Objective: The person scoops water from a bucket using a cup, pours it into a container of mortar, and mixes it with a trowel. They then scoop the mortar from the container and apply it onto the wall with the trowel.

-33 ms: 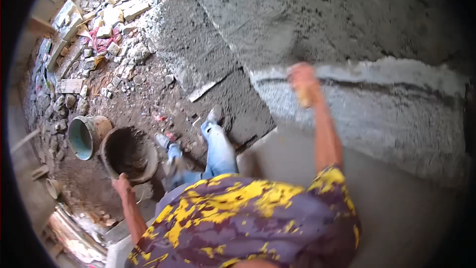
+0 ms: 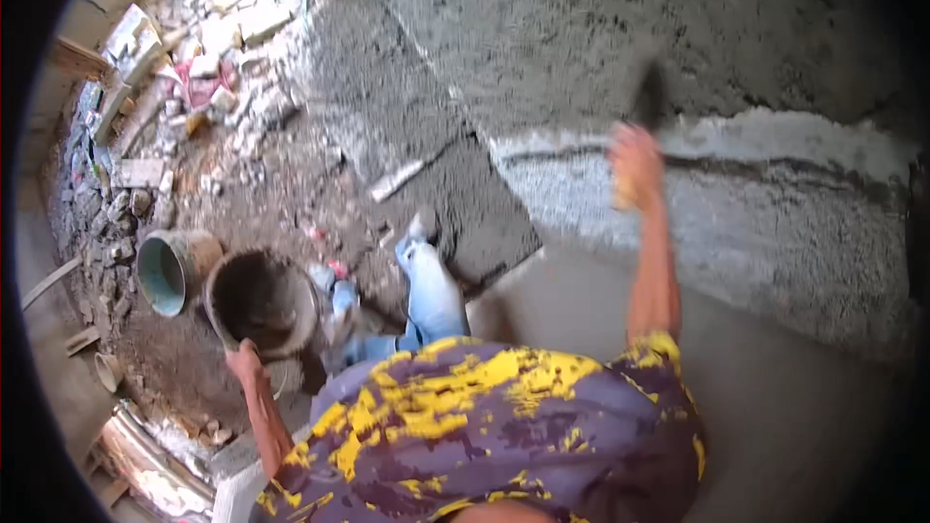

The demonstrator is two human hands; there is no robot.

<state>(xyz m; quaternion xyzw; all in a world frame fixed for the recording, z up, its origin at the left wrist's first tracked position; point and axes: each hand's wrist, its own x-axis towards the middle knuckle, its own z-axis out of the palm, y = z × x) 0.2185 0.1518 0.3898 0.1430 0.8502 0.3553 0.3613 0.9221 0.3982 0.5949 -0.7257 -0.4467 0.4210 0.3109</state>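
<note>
My left hand (image 2: pixel 245 358) is closed on the near rim of a round, mortar-caked tub (image 2: pixel 215 302), which is tilted so that its dark inside shows. Some wet grey mortar (image 2: pixel 276 324) lies inside it. Out to the right, my right hand (image 2: pixel 636 160) is wrapped round the handle of a trowel (image 2: pixel 651 92). The handle's yellowish end sticks out below my fist, and the dark blade, smeared by motion, is over the grey plastered wall (image 2: pixel 542 48). Just under that hand runs a ledge of rough mortar (image 2: pixel 746 140) above a paler band.
A pale green-lined bucket (image 2: pixel 163 273) lies tipped beside the tub. Broken bricks and rubble (image 2: pixel 228 34) cover the far left. A rough mortar slab (image 2: pixel 378 77) adjoins the wall, and a smooth grey surface (image 2: pixel 581 300) extends at lower right. My jeans-clad leg (image 2: pixel 431 281) stands between.
My right hand has moved to the right along the ledge, and the trowel blade now shows above it. My left hand and the tub have shifted slightly right.
</note>
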